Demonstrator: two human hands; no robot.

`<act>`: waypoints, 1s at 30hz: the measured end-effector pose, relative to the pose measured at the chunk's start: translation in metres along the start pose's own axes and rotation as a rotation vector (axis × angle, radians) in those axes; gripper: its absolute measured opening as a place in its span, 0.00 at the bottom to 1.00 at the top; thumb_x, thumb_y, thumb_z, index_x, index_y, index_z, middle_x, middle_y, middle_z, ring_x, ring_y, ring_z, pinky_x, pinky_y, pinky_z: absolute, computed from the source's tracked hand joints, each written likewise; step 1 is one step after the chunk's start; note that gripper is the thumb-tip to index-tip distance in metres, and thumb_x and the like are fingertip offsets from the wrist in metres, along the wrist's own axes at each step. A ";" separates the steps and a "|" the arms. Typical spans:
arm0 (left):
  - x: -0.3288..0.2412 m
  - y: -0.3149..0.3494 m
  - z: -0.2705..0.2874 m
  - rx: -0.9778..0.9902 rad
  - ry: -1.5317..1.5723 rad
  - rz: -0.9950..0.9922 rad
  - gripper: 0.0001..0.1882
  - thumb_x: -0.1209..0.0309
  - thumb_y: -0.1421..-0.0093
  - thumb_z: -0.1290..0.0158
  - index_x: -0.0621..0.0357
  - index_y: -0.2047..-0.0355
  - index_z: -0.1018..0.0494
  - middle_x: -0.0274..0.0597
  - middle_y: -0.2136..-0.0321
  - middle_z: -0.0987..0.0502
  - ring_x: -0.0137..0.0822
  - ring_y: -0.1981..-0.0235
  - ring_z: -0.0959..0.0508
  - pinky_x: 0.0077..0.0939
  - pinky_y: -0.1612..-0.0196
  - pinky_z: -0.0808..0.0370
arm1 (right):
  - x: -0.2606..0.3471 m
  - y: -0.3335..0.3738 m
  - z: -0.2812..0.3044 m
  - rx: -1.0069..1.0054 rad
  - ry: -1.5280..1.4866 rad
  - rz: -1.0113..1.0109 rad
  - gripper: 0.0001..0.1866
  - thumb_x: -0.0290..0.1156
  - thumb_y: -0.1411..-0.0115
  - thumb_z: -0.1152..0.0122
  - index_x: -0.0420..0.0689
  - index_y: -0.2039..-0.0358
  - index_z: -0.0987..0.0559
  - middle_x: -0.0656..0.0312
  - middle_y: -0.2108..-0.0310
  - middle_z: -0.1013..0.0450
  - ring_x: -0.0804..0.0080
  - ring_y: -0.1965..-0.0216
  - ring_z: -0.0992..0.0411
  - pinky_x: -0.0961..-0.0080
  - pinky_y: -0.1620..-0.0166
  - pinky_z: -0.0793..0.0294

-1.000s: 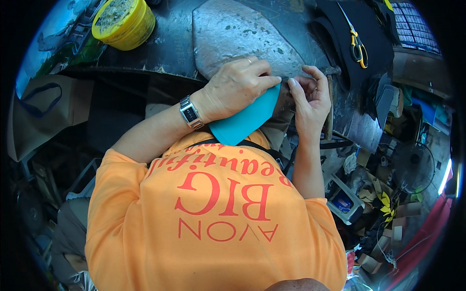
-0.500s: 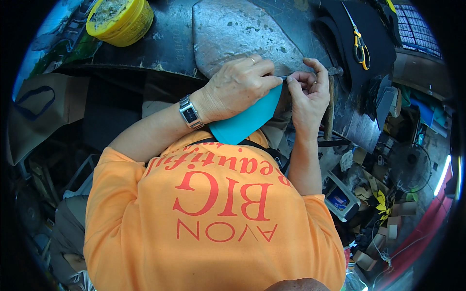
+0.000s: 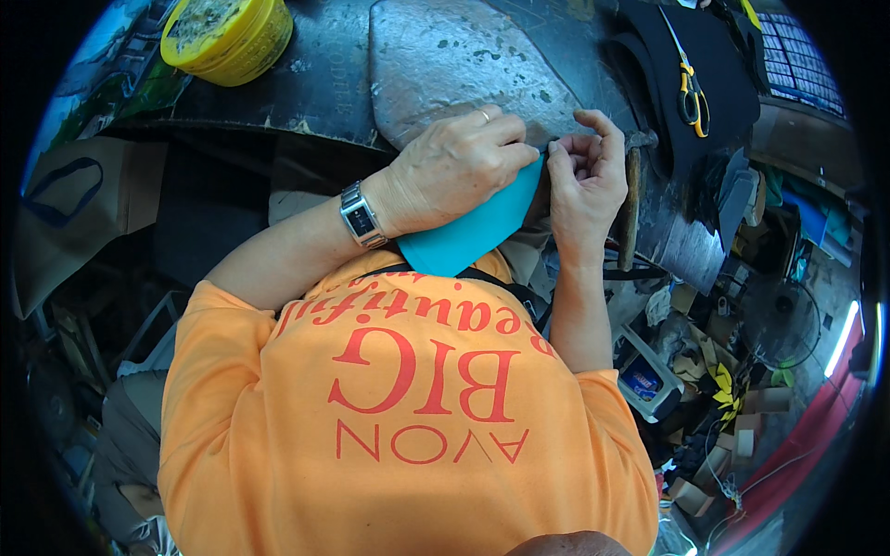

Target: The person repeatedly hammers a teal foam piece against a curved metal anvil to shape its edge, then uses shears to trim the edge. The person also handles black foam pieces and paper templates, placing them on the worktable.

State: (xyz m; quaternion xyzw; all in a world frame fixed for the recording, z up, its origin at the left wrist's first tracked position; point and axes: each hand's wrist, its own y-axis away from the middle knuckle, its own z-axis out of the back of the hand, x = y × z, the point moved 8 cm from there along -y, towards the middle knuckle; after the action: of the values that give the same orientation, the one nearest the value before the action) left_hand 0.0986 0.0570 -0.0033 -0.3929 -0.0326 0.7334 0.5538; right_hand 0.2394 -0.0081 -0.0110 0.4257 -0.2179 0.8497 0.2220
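Dark, cluttered worktop point(image 3: 315, 88) carries a grey stone slab point(image 3: 464, 65), a yellow tub point(image 3: 227, 32) and yellow-handled scissors point(image 3: 688, 93). Both hands have stayed put over the last second: left hand point(image 3: 454, 171) clamped on the turquoise sheet point(image 3: 468, 232), right hand point(image 3: 584, 176) pinching its upper edge, fingers together. Work at that edge looks ongoing.

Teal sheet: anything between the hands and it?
Nothing visible. The left hand lies on the teal sheet and the right hand pinches its upper edge, at the near rim of the grey slab.
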 end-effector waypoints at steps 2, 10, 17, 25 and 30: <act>-0.001 0.000 0.001 -0.004 -0.003 -0.001 0.12 0.74 0.42 0.38 0.59 0.57 0.19 0.40 0.65 0.23 0.38 0.60 0.22 0.30 0.55 0.21 | 0.003 -0.001 -0.001 0.006 0.051 0.014 0.21 0.17 0.42 0.37 0.43 0.47 0.25 0.65 0.74 0.25 0.85 0.78 0.32 0.84 0.72 0.31; 0.000 -0.001 0.000 -0.001 -0.004 0.006 0.11 0.74 0.43 0.38 0.60 0.58 0.19 0.40 0.65 0.23 0.39 0.60 0.22 0.31 0.54 0.21 | 0.015 -0.002 -0.005 0.030 0.288 0.086 0.23 0.19 0.46 0.35 0.44 0.48 0.24 0.64 0.76 0.28 0.77 0.79 0.31 0.77 0.72 0.28; 0.001 -0.002 -0.002 -0.002 0.015 0.019 0.10 0.74 0.42 0.39 0.59 0.59 0.19 0.40 0.65 0.24 0.40 0.60 0.22 0.31 0.55 0.21 | 0.008 -0.008 0.009 0.030 0.183 -0.008 0.24 0.20 0.45 0.34 0.44 0.46 0.23 0.63 0.69 0.29 0.77 0.75 0.32 0.78 0.68 0.28; 0.002 -0.002 -0.002 -0.004 0.022 -0.005 0.10 0.74 0.41 0.40 0.59 0.59 0.19 0.40 0.66 0.24 0.40 0.60 0.22 0.31 0.55 0.22 | -0.031 0.022 0.086 -0.113 0.809 0.143 0.30 0.23 0.44 0.37 0.46 0.39 0.28 0.49 0.52 0.26 0.46 0.55 0.26 0.55 0.49 0.26; 0.002 -0.002 0.000 -0.024 0.022 0.016 0.10 0.74 0.42 0.39 0.59 0.59 0.19 0.40 0.66 0.24 0.40 0.61 0.22 0.32 0.55 0.22 | -0.058 0.036 0.111 -0.079 0.380 -0.137 0.25 0.24 0.37 0.39 0.41 0.38 0.27 0.50 0.50 0.22 0.61 0.51 0.23 0.68 0.45 0.26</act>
State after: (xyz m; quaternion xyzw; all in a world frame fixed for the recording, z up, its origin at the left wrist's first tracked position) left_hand 0.1002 0.0592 -0.0035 -0.4076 -0.0322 0.7331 0.5435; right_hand 0.3197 -0.1104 -0.0048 0.2625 -0.1757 0.8885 0.3327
